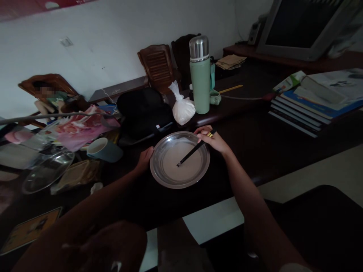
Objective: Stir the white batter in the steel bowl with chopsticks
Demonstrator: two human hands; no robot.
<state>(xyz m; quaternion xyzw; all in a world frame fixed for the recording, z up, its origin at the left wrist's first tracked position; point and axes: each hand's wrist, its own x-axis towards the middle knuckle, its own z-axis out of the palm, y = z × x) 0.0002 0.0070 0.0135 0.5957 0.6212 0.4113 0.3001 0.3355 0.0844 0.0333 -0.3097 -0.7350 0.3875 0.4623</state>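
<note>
A round steel bowl (155, 172) stands on the dark table and holds a pale, milky mixture (172, 155). My left hand (145, 159) grips the bowl's left rim, thumb on top. At the upper right rim, my right hand (211, 140) is closed around black chopsticks (194, 150) with gold bands near the top. Their lower tips dip into the mixture near the bowl's middle. Just behind the bowl sit a knotted plastic bag of white powder (183, 110) and a green thermos (200, 85) with a steel cap.
To the left are a blue mug (103, 150), a clear lid-like dish (48, 172) and pink plastic bags (85, 128). A black bag (144, 115) lies behind the bowl. Stacked books (306, 109) and a monitor (300, 26) are at right. A person (52, 96) sits far left.
</note>
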